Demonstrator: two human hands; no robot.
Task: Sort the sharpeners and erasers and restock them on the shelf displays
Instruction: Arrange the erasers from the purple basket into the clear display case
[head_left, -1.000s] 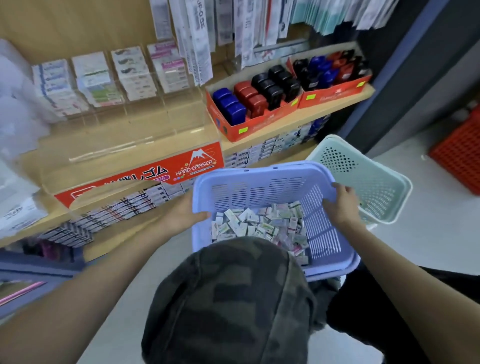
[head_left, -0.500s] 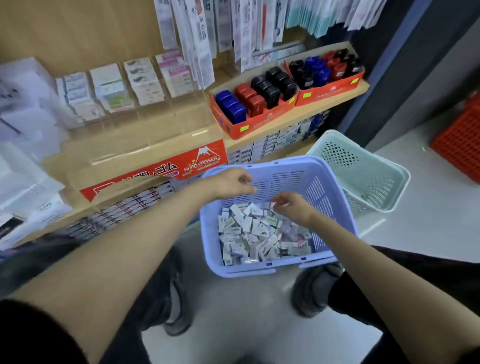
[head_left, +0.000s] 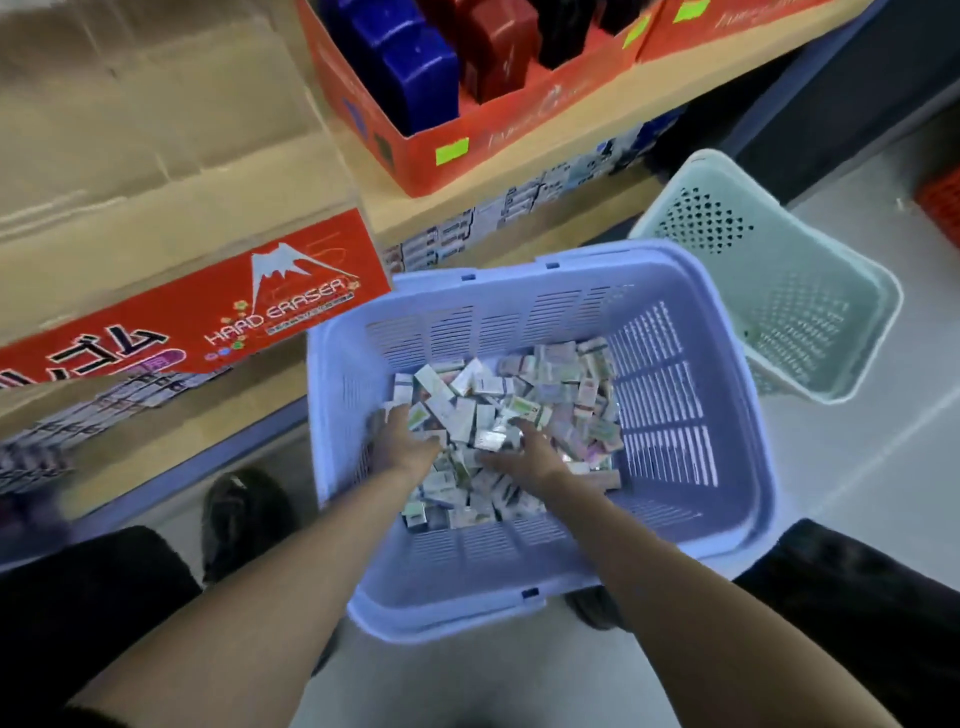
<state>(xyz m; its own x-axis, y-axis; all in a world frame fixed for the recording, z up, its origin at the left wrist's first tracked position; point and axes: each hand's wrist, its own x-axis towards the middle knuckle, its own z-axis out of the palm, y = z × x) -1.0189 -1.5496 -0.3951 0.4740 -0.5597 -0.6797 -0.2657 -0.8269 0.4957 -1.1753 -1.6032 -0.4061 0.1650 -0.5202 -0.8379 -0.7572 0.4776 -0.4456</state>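
A lilac plastic basket (head_left: 691, 525) stands on the floor in front of me, with a heap of several small wrapped erasers (head_left: 524, 400) in its bottom. Both my hands are down inside it, buried in the heap. My left hand (head_left: 402, 441) rests on the heap's left side with fingers spread among the packets. My right hand (head_left: 530, 452) lies beside it, fingers curled into the packets near a shiny wrapped one. Whether either hand grips a packet is hidden by the heap. On the shelf at upper left sits a clear display box with a red "HARD ERASER" front (head_left: 208, 317).
An empty pale green basket (head_left: 810, 291) leans against the lilac one at the right. An orange tray of blue, red and black sharpeners (head_left: 457, 140) sits on the wooden shelf above. Small boxes line the lower shelf (head_left: 483, 228). My shoes and dark trouser legs flank the basket.
The view has dropped closer to the basket. Both hands went from its rim down into the eraser heap and now dig side by side in it.
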